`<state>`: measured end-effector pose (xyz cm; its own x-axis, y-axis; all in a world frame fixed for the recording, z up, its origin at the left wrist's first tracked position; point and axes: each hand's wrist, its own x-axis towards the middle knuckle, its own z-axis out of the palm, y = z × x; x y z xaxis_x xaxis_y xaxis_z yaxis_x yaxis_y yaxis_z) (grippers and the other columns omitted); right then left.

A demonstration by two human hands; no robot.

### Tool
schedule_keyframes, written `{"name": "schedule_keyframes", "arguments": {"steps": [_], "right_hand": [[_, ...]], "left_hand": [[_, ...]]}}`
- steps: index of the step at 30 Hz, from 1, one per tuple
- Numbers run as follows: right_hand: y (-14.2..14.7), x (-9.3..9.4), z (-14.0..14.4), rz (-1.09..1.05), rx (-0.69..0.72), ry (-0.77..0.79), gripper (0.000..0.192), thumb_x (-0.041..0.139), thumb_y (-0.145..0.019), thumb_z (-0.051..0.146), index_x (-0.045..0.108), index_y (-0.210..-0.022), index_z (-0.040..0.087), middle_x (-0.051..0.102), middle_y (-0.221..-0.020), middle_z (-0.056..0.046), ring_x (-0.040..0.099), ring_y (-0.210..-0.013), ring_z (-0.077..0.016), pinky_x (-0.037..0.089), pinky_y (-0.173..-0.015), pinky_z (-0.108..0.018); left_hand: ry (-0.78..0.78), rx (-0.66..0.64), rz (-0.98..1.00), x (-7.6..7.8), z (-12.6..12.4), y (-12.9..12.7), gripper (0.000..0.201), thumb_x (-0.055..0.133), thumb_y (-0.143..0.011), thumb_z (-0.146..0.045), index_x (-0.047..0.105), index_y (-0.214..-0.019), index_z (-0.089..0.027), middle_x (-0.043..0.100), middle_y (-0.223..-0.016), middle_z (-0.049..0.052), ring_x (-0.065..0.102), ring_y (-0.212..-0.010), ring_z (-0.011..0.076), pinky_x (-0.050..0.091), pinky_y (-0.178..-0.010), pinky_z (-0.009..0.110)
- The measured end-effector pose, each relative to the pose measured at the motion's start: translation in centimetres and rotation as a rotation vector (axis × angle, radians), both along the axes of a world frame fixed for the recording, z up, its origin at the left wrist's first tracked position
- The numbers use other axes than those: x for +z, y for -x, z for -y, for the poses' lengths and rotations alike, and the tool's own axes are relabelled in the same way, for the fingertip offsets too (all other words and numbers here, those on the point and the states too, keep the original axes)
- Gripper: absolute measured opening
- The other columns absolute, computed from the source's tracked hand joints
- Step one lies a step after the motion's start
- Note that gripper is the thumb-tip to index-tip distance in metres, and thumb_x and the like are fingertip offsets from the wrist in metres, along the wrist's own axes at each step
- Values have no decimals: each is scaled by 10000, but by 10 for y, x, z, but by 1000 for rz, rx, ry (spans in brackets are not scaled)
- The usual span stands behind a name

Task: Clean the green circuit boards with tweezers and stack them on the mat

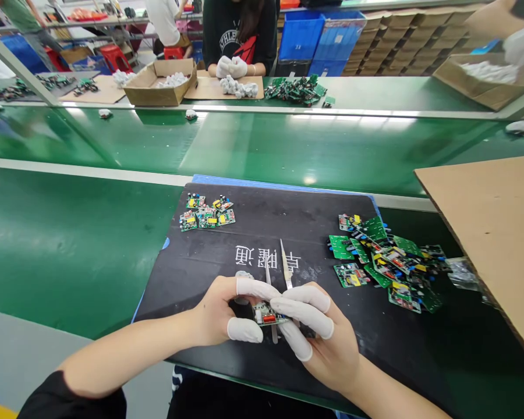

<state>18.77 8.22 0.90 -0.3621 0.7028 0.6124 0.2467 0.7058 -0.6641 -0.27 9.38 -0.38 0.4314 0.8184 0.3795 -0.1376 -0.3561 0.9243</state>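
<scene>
A small circuit board (266, 315) with a red component and a white one is held between my two hands over the black mat. My left hand (233, 305), with white finger cots, is closed on its left side, thumb below and index finger above. On the right side, the white-covered fingers of my right hand (318, 326) are closed on the board and cover part of it. Two narrow metal points, apparently tweezers (285, 265), stick out beyond my fingers. My hands hide their middle, and I cannot tell whether they are gripped or lying on the mat.
Several boards (207, 217) stand at the mat's (262, 227) far left. A heap of boards (388, 262) lies at right, beside a cardboard sheet (489, 227). Beyond runs a green conveyor (262, 142) with small white-topped pieces. Across it, a person's gloved hands (231, 67) are near white parts.
</scene>
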Motion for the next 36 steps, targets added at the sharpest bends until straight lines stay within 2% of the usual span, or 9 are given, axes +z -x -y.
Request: {"name": "schedule_keyframes", "arguments": {"steps": [6, 14, 16, 18, 21, 24, 29, 32, 36], "right_hand": [[0, -1, -2, -3, -26, -15, 376, 509, -830, -12, 574, -1125, 212, 610, -962, -65, 638, -837, -164, 595, -704, -267], [0, -9, 3, -22, -16, 56, 568, 514, -814, 7, 470, -1320, 261, 591, -1094, -91, 615, -997, -208, 581, -845, -345], [-1, -10, 6, -51, -7, 220, 646, 518, -825, 29, 392, -1406, 283, 560, -1203, -106, 588, -1075, -217, 538, -930, -390], [-1, -9, 8, -136, 121, 533, 642, 536, -875, 118, 332, -1458, 292, 548, -1283, -109, 569, -1141, -220, 489, -993, -409], [2, -4, 8, -343, 439, 1061, 436, 537, -936, 371, 512, -1351, 239, 649, -1185, -106, 611, -1093, -231, 482, -971, -402], [6, -1, 5, -506, 536, 1283, 389, 620, -861, 522, 696, -1025, 177, 716, -918, -85, 655, -865, -220, 495, -868, -383], [10, -8, 2, -503, 362, 1302, 395, 709, -775, 541, 629, -699, 162, 616, -598, -7, 522, -592, -135, 403, -633, -280], [9, -9, 1, -462, 269, 1243, 427, 662, -800, 577, 588, -691, 171, 559, -590, 12, 467, -589, -129, 364, -611, -272], [7, -4, 0, -387, 271, 1204, 449, 602, -826, 613, 555, -718, 180, 525, -636, 14, 442, -625, -136, 362, -626, -275]], "left_hand": [[-177, 183, -117, -5, 5, 3, 616, 713, -763, -551, 569, -1263, -221, 705, -1015, 141, 683, -854, 264, 588, -712, 379], [-314, 202, -47, -5, 9, -2, 676, 732, -811, -340, 437, -1404, -209, 651, -1183, 159, 624, -945, 237, 569, -789, 355], [-344, 226, -37, -5, 9, -3, 665, 715, -826, -287, 419, -1417, -208, 636, -1216, 155, 617, -969, 229, 573, -798, 339], [-386, 253, -62, -4, 9, -4, 651, 696, -834, -245, 417, -1421, -201, 633, -1211, 150, 614, -976, 222, 580, -789, 319], [-432, 266, -111, -3, 9, -4, 615, 680, -837, -230, 443, -1404, -204, 624, -1193, 141, 606, -975, 214, 589, -747, 287], [-396, 254, -100, -3, 10, -4, 561, 671, -843, -256, 471, -1367, -231, 592, -1220, 128, 587, -989, 206, 591, -709, 266], [-286, 216, -144, 0, 6, -2, 389, 587, -882, -209, 534, -1266, -239, 629, -1165, 112, 580, -1002, 216, 574, -763, 325], [-417, 251, -251, 4, -1, 0, 368, 598, -858, -159, 561, -1220, -211, 662, -1096, 105, 603, -1021, 221, 539, -862, 378], [-560, 292, -347, 7, -7, 0, 375, 598, -830, -90, 566, -1189, -191, 683, -1000, 85, 646, -926, 183, 540, -809, 324]]}}
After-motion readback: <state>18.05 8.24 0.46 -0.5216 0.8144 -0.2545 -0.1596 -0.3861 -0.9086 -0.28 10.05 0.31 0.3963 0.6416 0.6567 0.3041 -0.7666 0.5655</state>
